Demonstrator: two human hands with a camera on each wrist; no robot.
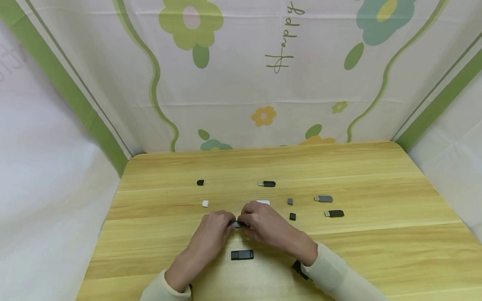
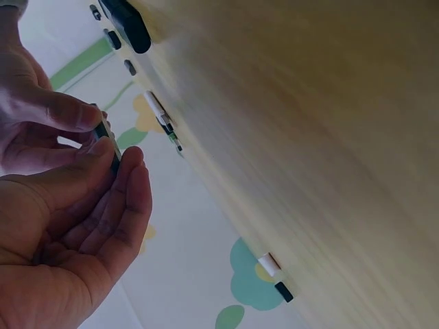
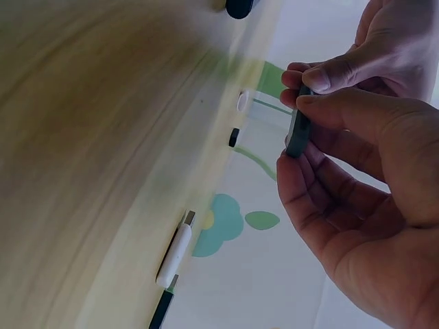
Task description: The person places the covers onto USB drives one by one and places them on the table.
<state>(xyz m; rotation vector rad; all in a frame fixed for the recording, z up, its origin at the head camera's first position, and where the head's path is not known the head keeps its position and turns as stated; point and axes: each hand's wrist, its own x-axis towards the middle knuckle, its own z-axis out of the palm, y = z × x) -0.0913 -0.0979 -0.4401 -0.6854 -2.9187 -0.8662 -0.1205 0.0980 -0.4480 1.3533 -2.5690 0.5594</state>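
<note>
My left hand [image 1: 214, 229] and right hand [image 1: 265, 222] meet above the middle of the wooden table. Between them they hold one dark USB stick [image 3: 298, 130], each pinching an end with thumb and fingertips. In the head view the fingers cover most of this stick. Just past my right hand, partly hidden by it, lies a white USB stick [image 1: 263, 202]. Closer to me than the hands is another black USB stick [image 1: 242, 255], lying crosswise on the wood.
Farther back lie a black cap [image 1: 200, 182], a white cap [image 1: 205, 203] and an uncapped black USB stick [image 1: 267, 184]. To the right are a grey cap [image 1: 290, 201], a small black cap [image 1: 292, 216], a grey USB stick [image 1: 323, 199] and a black one. A printed curtain [image 1: 229, 87] surrounds the table.
</note>
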